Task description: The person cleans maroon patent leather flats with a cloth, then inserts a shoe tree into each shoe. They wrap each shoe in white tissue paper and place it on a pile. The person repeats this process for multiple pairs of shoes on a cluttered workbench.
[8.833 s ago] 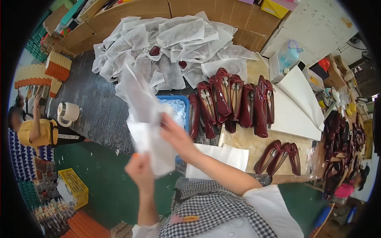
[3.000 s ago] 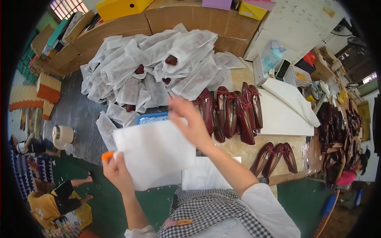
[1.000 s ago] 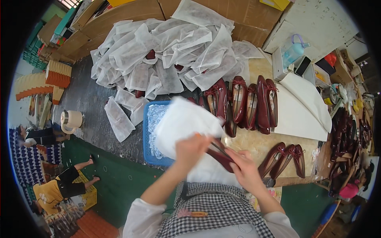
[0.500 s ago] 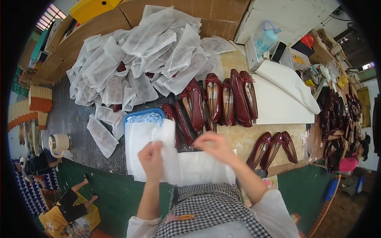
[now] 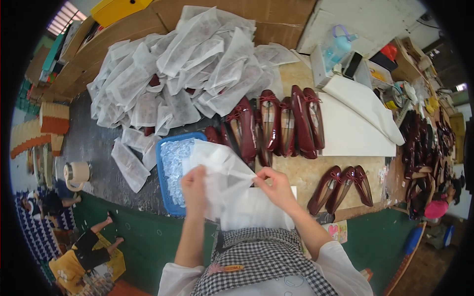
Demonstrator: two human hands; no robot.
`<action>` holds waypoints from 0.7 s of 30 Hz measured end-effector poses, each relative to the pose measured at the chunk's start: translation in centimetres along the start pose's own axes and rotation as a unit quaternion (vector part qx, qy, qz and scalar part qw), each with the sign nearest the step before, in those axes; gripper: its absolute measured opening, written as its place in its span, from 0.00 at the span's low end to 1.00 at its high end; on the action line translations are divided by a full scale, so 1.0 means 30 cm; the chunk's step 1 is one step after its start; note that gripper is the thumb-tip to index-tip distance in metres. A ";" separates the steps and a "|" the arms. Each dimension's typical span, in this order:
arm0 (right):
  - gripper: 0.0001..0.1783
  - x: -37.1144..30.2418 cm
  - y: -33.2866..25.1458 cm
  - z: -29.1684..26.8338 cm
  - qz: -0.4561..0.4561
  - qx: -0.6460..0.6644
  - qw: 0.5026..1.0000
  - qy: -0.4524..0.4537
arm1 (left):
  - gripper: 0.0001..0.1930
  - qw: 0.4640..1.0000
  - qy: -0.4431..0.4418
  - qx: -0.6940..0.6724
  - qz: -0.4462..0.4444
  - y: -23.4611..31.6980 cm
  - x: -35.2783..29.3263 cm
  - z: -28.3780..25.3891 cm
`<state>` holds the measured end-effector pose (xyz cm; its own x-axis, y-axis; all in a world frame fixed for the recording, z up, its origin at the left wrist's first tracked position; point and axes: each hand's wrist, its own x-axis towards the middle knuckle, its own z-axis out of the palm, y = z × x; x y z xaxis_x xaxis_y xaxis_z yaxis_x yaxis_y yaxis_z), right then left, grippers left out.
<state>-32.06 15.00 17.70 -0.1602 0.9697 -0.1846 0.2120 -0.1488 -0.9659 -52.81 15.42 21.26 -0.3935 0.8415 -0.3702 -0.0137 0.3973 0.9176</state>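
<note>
A thin white translucent bag (image 5: 222, 177) is stretched between my two hands above the table's near edge. My left hand (image 5: 194, 191) is closed on its left side, and my right hand (image 5: 274, 188) pinches its right edge between thumb and fingers. More white bags or sheets (image 5: 256, 213) lie below, against my checked apron. Just left of the bag stands a blue basket (image 5: 161, 172) filled with small clear-and-blue packets (image 5: 174, 165). Beyond my right hand, several dark red flats with bows (image 5: 268, 123) lie in a row, partly hidden behind the bag.
A heap of filled white bags (image 5: 182, 69) covers the back left. Three more dark red flats (image 5: 340, 187) lie at the right, near a white sheet (image 5: 355, 123). A beige mug (image 5: 78, 173) stands at the left edge. A light-blue bottle (image 5: 339, 48) stands at the back right.
The white bag has been raised off the basket, whose packets now show. My right hand has taken hold of the bag's right edge, pulling it taut.
</note>
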 end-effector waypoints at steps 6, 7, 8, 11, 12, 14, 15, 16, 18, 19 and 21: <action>0.17 0.171 0.203 -0.417 -0.099 -0.465 0.830 0.293 | 0.18 0.942 -0.031 0.221 0.250 -0.005 -0.027 -0.043; 0.19 0.197 0.304 -0.472 -0.071 -0.470 0.826 0.303 | 0.19 0.935 -0.038 0.232 0.265 0.013 -0.026 -0.012; 0.20 0.216 0.412 -0.516 -0.041 -0.472 0.823 0.313 | 0.20 0.927 -0.046 0.246 0.279 0.030 -0.026 0.014; 0.21 0.271 0.481 -0.598 -0.066 -0.309 0.897 0.310 | 0.18 0.920 -0.045 0.259 0.291 0.027 -0.017 0.041; 0.21 0.239 0.456 -0.618 -0.027 -0.236 0.915 0.325 | 0.18 0.915 -0.038 0.273 0.295 0.021 -0.011 0.040; 0.19 0.165 0.278 -0.575 -0.024 -0.075 0.962 0.263 | 0.17 0.907 -0.007 0.305 0.291 -0.009 0.012 0.003; 0.19 0.093 0.119 -0.534 0.012 -0.023 0.976 0.218 | 0.17 0.899 0.009 0.314 0.306 -0.030 0.032 -0.013; 0.18 0.016 0.047 -0.519 -0.011 -0.055 0.983 0.173 | 0.16 0.888 0.019 0.322 0.326 -0.051 0.062 -0.012; 0.18 -0.144 -0.113 -0.419 0.024 -0.150 0.987 0.045 | 0.16 0.873 0.040 0.332 0.355 -0.057 0.071 -0.016; 0.17 -0.190 -0.183 -0.367 -0.037 -0.239 0.969 -0.042 | 0.17 0.871 0.045 0.325 0.365 -0.046 0.066 0.004; 0.18 -0.226 -0.191 -0.240 -0.047 -0.227 0.968 -0.097 | 0.17 0.872 0.049 0.325 0.363 -0.031 0.056 -0.012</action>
<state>-25.26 10.67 25.79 -0.3673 0.9138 -0.1733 0.5825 0.0807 -0.8088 -53.78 16.32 19.83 -0.1581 0.9353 0.3165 0.7833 -0.0764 0.6170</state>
